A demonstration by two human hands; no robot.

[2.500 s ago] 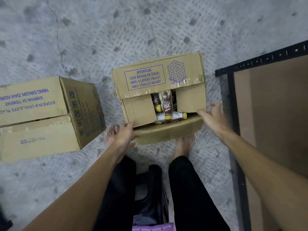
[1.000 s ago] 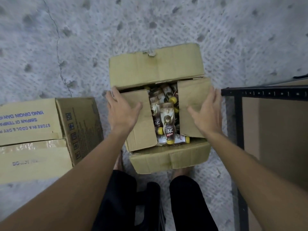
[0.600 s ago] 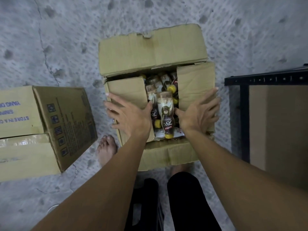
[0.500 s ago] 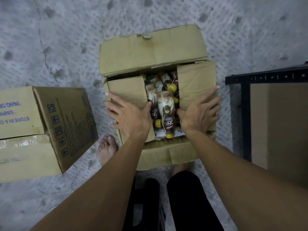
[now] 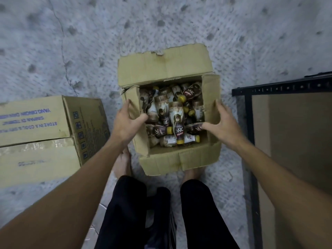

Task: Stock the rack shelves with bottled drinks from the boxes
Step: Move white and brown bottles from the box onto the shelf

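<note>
While the left hand (image 5: pixel 125 123) grips the left flap (image 5: pixel 133 99) and the right hand (image 5: pixel 223 123) grips the right flap (image 5: pixel 211 90), holding them apart, the coffee bottles (image 5: pixel 177 121) all lie jumbled in the open carton (image 5: pixel 179 159). The rack shelf (image 5: pixel 291 137) beside it shows only board and the second carton (image 5: pixel 36 123) looks taped shut, so stocking seems barely begun.

You look down on a grey concrete floor (image 5: pixel 179 24), rough and pitted with dark spots, a thin crack (image 5: pixel 62 49) running down its left part. The light is dim and flat. At the bottom edge sits what may be a black stool (image 5: pixel 158 203).
</note>
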